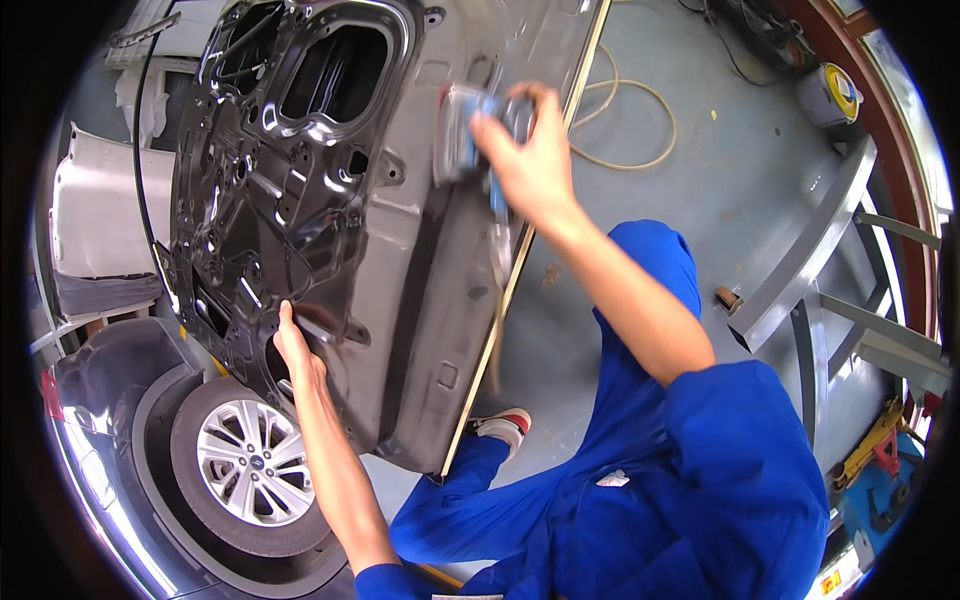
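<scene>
A dark grey car door [415,300], its inner side facing me, stands tilted in front of me, with a black inner section full of openings. My left hand [293,350] grips it low down at the rim of a round opening; the thumb lies on the metal and the other fingers are hidden. My right hand [530,150] is closed round a blue and black power sander [478,125], smeared by motion, at the door's smooth upper right part. A hose [497,250] hangs from the sander along the door's pale edge.
A dark car with a silver-spoked wheel [255,463] stands at lower left. White panels [105,205] rest on a rack behind it. A yellowish hose [668,120] loops over the grey floor. At right are a metal frame [800,260] and a bucket [828,95].
</scene>
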Motion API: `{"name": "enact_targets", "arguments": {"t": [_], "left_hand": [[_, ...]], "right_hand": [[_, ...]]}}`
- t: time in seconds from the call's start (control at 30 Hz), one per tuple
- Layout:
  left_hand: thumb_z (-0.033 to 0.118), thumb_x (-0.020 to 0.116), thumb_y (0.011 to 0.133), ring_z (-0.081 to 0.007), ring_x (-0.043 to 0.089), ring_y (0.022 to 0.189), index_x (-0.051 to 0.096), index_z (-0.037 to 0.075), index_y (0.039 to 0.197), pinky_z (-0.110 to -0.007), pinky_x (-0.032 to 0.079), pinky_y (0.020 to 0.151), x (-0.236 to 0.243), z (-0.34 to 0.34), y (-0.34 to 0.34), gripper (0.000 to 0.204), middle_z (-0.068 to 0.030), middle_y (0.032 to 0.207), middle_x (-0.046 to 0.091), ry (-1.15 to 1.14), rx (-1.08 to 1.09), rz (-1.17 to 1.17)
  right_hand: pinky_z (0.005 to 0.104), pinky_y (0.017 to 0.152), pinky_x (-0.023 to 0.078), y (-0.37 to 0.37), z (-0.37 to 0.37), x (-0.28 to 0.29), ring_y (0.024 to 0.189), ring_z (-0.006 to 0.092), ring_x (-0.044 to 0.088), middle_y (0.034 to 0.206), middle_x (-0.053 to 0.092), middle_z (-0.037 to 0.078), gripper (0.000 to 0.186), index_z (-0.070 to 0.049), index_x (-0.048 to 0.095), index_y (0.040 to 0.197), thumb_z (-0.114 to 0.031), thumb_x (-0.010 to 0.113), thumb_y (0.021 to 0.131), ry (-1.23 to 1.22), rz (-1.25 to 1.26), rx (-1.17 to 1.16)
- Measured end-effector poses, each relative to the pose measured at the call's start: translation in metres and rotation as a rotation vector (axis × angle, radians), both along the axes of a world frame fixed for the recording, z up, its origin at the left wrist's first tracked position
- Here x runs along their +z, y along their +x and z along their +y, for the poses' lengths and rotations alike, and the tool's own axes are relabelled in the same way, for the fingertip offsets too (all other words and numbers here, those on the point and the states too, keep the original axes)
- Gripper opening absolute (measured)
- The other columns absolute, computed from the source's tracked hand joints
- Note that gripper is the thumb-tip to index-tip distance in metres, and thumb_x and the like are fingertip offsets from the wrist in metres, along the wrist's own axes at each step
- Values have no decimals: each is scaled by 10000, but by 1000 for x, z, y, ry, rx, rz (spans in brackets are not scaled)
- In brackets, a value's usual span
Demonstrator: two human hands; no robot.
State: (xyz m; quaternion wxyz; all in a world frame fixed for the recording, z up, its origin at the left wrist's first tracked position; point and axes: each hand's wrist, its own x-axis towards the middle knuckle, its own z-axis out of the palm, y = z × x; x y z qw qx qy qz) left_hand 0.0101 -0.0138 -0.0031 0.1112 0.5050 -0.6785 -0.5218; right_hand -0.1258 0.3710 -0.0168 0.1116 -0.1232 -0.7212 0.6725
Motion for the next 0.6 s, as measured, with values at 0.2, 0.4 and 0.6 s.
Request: {"name": "enact_targets", "arguments": {"t": [0.2, 0.4, 0.6], "left_hand": [[340, 601, 966, -205, 644, 756, 689, -7, 905, -354, 513, 720, 5, 5, -4, 362, -93, 870, 693, 6, -3, 35], [340, 624, 954, -197, 642, 749, 690, -8, 905, -350, 506, 717, -2, -1, -4, 358, -82, 857, 688, -5, -3, 42], [332, 618, 958, -191, 636, 747, 688, 0, 890, -343, 502, 719, -2, -3, -3, 346, -68, 842, 684, 39, 5, 78]], "right_hand": [[448, 941, 480, -89, 30, 10, 1103, 370, 602, 1210, 557, 234, 698, -53, 487, 1298, -415, 729, 752, 122, 7, -21], [430, 940, 479, -76, 33, -5, 1074, 365, 601, 1181, 564, 233, 700, -29, 494, 1283, -413, 741, 752, -4, -68, -8], [405, 909, 481, -47, 14, 4, 1044, 314, 604, 1145, 559, 208, 644, -4, 483, 1256, -357, 754, 791, -86, 72, -27]]}}
